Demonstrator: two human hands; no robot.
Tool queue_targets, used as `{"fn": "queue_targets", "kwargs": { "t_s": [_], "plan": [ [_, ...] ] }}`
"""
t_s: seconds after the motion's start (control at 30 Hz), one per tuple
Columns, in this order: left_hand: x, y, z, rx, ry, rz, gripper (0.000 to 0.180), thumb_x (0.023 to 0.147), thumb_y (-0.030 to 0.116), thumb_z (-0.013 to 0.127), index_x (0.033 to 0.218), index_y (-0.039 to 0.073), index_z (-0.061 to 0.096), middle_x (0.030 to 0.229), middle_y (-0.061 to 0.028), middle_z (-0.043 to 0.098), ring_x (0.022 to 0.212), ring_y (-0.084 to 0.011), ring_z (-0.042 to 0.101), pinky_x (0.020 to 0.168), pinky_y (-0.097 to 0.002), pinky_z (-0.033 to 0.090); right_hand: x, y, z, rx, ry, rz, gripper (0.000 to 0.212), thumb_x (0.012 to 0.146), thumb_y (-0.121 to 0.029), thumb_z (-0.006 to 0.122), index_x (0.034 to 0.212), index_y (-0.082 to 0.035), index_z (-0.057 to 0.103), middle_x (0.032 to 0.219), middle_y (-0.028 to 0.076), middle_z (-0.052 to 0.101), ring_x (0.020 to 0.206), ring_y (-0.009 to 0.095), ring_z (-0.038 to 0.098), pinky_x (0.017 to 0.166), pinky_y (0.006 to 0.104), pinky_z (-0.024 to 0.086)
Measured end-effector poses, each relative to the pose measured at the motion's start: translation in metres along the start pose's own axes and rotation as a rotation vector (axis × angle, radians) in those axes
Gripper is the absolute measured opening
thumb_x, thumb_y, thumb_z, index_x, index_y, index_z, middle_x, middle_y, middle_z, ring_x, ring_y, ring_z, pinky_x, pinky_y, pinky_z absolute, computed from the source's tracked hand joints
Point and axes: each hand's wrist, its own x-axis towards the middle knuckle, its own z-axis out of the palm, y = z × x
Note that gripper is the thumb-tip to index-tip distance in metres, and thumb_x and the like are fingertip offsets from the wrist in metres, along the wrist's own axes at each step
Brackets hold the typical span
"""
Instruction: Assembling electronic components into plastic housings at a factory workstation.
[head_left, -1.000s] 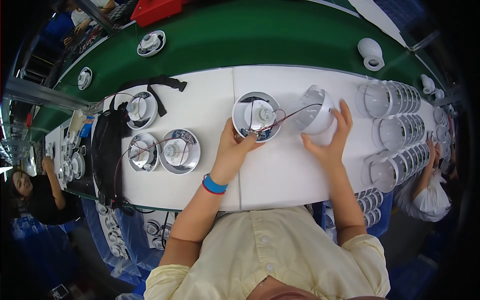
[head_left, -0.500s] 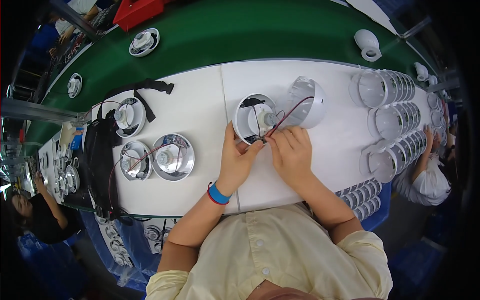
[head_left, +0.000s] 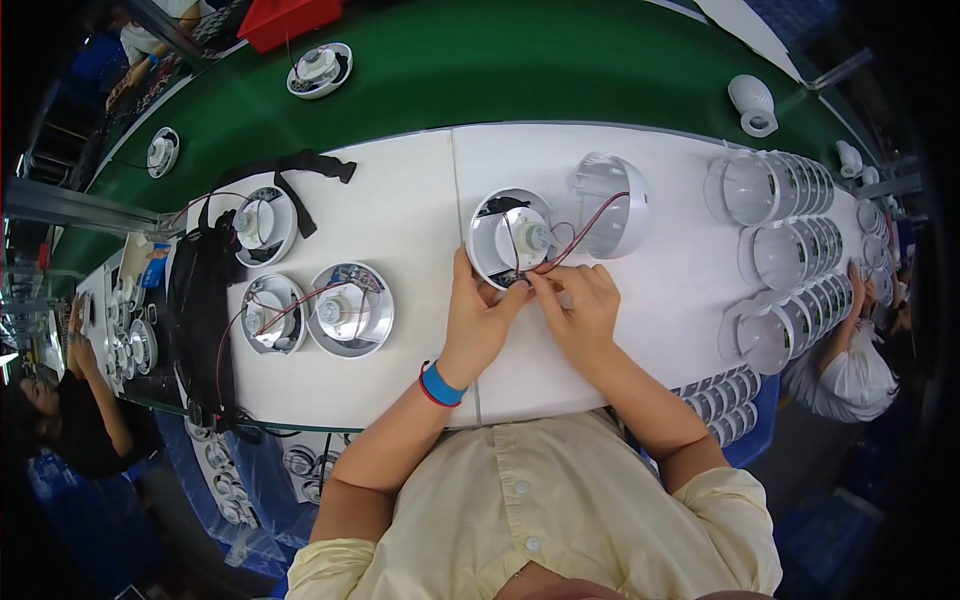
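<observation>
At the middle of the white table, a round white housing (head_left: 484, 240) lies open side up, with a clear-tipped white part (head_left: 527, 232), black pieces and wires inside. My left hand (head_left: 477, 326) grips the housing's near rim, thumb bent in toward the wiring. Close beside that thumb, my right hand (head_left: 585, 312) pinches the end of a wire at the same rim; the fingertips partly hide it. Red and dark wires (head_left: 592, 222) curve from there to a clear and white domed shell (head_left: 632, 228), which stands just right of the housing.
Three similar filled housings (head_left: 350, 345) and a black bag (head_left: 203, 300) with a strap sit to the left. Rows of clear domed shells (head_left: 752, 190) line the right. A green belt (head_left: 540, 80) beyond carries more units and a red bin (head_left: 285, 20). People work at both sides.
My right hand's fingers have drawn in slightly closer to my left thumb at the rim. The units on the green belt have shifted to the right.
</observation>
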Motion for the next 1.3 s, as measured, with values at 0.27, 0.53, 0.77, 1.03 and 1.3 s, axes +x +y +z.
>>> {"fn": "queue_targets", "kwargs": {
  "t_s": [0.27,0.53,0.77,1.03,1.3],
  "plan": [
    [0.004,-0.003,-0.010,0.169,0.072,0.075,0.050,0.086,-0.010,0.055,0.129,-0.001,0.032,0.118,-0.0125,0.052,0.105,-0.0157,0.058,0.075,-0.0252,0.055,-0.001,-0.011,0.005,-0.026,-0.083,-0.029,0.010,0.081,-0.010,0.072,0.085,-0.007,0.064,0.052,0.003,0.057,0.042,0.021,0.054,0.046,0.0324,0.042],
    [0.008,0.000,-0.007,0.202,0.097,0.077,0.049,0.087,-0.011,0.052,0.131,-0.002,0.032,0.120,-0.0134,0.052,0.108,-0.0177,0.059,0.079,-0.0271,0.057,-0.005,-0.021,-0.008,-0.008,-0.253,0.103,0.033,0.081,-0.001,0.067,0.109,-0.001,0.051,0.096,0.011,0.071,0.058,0.024,0.065,0.054,0.0330,0.051],
    [0.011,0.011,-0.004,0.209,0.087,0.007,0.058,0.088,-0.011,0.048,0.141,0.002,0.029,0.128,-0.0140,0.049,0.114,-0.0223,0.058,0.083,-0.0320,0.060,0.018,-0.023,-0.057,0.275,-0.307,0.092,0.016,0.080,0.002,0.068,0.094,0.001,0.059,0.093,0.012,0.072,0.058,0.021,0.061,0.055,0.0293,0.049],
    [0.021,0.025,-0.016,0.266,0.019,-0.112,0.066,0.088,-0.010,0.046,0.147,0.005,0.024,0.133,-0.0144,0.046,0.112,-0.0244,0.059,0.083,-0.0343,0.061,0.032,0.009,-0.104,0.136,-0.034,-0.004,0.013,0.082,0.009,0.063,0.091,0.000,0.065,0.090,0.013,0.073,0.065,0.014,0.062,0.057,0.0232,0.045],
    [0.027,0.037,-0.013,0.341,0.012,-0.152,0.064,0.083,-0.010,0.048,0.142,0.002,0.027,0.131,-0.0150,0.047,0.112,-0.0256,0.060,0.083,-0.0363,0.061,0.045,0.046,-0.100,0.093,-0.027,-0.045,0.057,0.074,-0.003,0.073,0.127,0.000,0.054,0.132,0.020,0.057,0.115,0.028,0.058,0.092,0.0361,0.047]
  ]
}}
